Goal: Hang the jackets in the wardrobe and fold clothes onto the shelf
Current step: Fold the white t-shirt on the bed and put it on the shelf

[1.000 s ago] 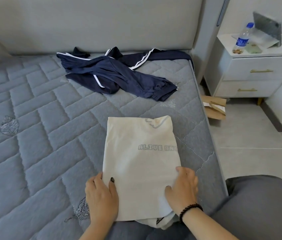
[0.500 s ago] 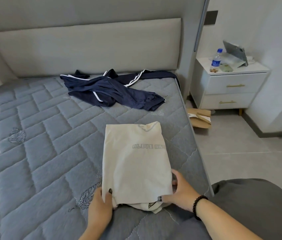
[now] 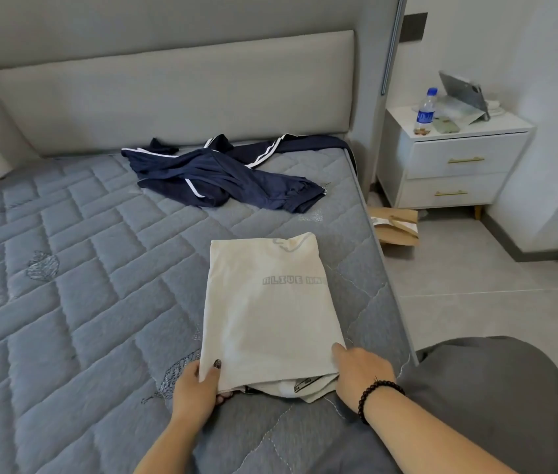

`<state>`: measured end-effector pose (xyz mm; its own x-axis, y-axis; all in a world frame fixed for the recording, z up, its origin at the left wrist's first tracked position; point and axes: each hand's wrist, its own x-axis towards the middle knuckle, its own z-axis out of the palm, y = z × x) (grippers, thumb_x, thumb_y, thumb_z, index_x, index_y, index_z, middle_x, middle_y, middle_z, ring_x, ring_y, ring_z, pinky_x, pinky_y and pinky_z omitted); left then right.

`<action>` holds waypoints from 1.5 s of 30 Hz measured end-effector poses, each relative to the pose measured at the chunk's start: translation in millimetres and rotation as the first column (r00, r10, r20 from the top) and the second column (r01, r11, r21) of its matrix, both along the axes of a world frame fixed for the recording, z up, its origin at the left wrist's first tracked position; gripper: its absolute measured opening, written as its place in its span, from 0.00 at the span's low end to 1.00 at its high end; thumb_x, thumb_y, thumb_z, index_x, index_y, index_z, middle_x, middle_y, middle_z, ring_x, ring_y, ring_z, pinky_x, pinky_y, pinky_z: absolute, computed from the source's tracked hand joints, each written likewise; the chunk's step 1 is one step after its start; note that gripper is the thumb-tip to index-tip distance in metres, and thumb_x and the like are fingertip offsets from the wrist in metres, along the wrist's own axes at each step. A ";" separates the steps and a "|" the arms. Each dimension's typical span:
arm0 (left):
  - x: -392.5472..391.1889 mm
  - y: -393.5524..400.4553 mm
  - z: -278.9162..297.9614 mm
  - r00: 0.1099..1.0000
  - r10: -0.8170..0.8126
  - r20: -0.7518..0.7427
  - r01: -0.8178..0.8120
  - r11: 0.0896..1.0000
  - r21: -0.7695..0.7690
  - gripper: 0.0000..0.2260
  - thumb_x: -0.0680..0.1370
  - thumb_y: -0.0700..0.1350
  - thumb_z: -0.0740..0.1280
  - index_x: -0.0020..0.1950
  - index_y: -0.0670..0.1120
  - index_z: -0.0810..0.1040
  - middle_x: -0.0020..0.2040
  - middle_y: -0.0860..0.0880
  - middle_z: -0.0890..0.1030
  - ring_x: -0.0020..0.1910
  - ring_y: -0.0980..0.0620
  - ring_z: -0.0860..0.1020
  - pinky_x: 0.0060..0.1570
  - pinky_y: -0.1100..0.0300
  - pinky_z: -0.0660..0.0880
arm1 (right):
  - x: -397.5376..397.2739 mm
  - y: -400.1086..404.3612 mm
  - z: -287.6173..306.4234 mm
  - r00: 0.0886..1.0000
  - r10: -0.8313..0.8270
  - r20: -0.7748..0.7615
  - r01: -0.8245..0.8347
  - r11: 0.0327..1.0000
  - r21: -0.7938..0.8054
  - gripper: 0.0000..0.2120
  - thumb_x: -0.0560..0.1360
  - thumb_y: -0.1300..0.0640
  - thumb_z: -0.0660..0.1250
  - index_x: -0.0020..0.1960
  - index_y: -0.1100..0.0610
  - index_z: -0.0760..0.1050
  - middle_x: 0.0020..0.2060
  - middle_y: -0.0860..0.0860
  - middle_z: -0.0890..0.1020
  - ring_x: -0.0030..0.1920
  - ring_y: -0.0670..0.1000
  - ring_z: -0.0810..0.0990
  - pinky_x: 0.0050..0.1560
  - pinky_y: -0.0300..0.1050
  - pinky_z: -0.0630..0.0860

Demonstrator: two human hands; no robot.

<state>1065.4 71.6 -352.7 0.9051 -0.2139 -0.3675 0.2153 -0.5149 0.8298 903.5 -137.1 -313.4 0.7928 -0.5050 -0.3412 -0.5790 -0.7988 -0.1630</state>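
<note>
Left hand: thumb on top of the near left corner of the folded cream garment, fingers curled under the edge; a pinch grip. Right hand: index finger lying along the garment's right edge near the near right corner; the other fingers seem to tuck under, so likely gripping too, though I cannot tell how firmly. Dark bead bracelet on that wrist.

Garment lies flat on the quilted mattress at about 12 o'clock from the hands, close to the bed's right edge. Loose inner layers and a label poke out of the near hem, between the hands.

Risks, as judgement: lifted by the near corners only, the far end would likely droop and the fold open out. The loose inner layers could slide free. Uneven grip between the hands might skew the stack. A pull toward 3 o'clock could drag it off the bed edge.

Further out: dark navy tracksuit crumpled at 12 o'clock near the headboard, still to be dealt with. Nightstand at 2 o'clock, with a water bottle
</note>
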 end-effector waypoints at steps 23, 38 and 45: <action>4.4 7.7 55.1 0.979 -0.086 -0.185 0.011 0.927 -0.374 0.18 0.77 0.34 0.61 0.57 0.52 0.83 0.32 0.44 0.80 0.25 0.48 0.73 0.26 0.59 0.74 | 2.4 -20.4 13.5 0.951 0.248 0.182 -0.235 0.968 -0.091 0.17 0.73 0.61 0.57 0.55 0.50 0.79 0.50 0.43 0.78 0.58 0.45 0.69 0.53 0.38 0.71; 119.0 -95.4 99.3 0.916 -0.020 -0.401 -0.228 0.797 -0.560 0.08 0.78 0.37 0.61 0.50 0.39 0.80 0.37 0.43 0.85 0.32 0.53 0.84 0.26 0.66 0.77 | 114.0 -118.8 73.6 0.719 -0.449 0.531 0.139 0.841 0.522 0.18 0.68 0.59 0.73 0.54 0.47 0.74 0.47 0.41 0.79 0.49 0.42 0.78 0.46 0.35 0.73; 178.8 -162.8 70.5 0.913 0.147 -0.382 -0.337 0.799 -0.498 0.17 0.81 0.42 0.64 0.68 0.39 0.69 0.48 0.45 0.84 0.45 0.53 0.84 0.44 0.60 0.81 | 190.7 -154.5 25.7 0.521 -0.753 0.402 0.277 0.594 0.755 0.36 0.73 0.49 0.72 0.74 0.54 0.57 0.55 0.49 0.76 0.51 0.48 0.75 0.49 0.41 0.69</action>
<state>1244.2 -91.2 -282.2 0.8128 -0.2525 -0.5250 0.5622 0.1038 0.8205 1094.2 -291.6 -287.7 0.5482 -0.8013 -0.2395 -0.3913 0.0074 -0.9202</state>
